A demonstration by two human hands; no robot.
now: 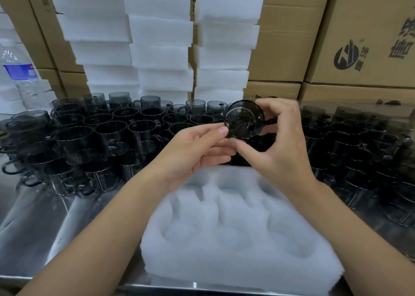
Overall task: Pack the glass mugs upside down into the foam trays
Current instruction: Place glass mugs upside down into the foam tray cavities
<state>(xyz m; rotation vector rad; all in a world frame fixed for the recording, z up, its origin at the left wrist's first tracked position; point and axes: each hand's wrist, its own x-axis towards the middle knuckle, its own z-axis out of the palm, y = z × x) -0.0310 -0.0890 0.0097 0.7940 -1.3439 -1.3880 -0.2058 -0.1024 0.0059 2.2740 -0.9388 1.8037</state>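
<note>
A dark glass mug [244, 120] is held in the air between both hands, lying on its side with one round end turned toward the camera; whether that end is the base or the mouth is hard to tell. It hangs above the far edge of the foam tray [224, 273] and in front of the rows of other mugs.

The left hand [195, 147] comes in from the lower left, its thumb pressed on the mug's left edge and its fingers curled beneath. The right hand [280, 136] grips the mug from the right, with fingers bent over the top and right side and the thumb reaching under toward the left hand's fingers.

The foam tray lies on the steel bench [45, 228] just in front of the person, between the forearms. It is white, with several rounded pockets sunk into it, and no mug sits in any pocket that shows.

To the left of the hands a crowd of dark mugs [101, 133] stands upright and close together on the bench; another group of mugs [359, 151] fills the bench to the right. Behind them rise three stacks of white foam blocks [161, 37], and behind those a wall of cardboard boxes [359, 37] with printed marks. A clear water bottle [20, 75] with a blue label stands at the far left.
</note>
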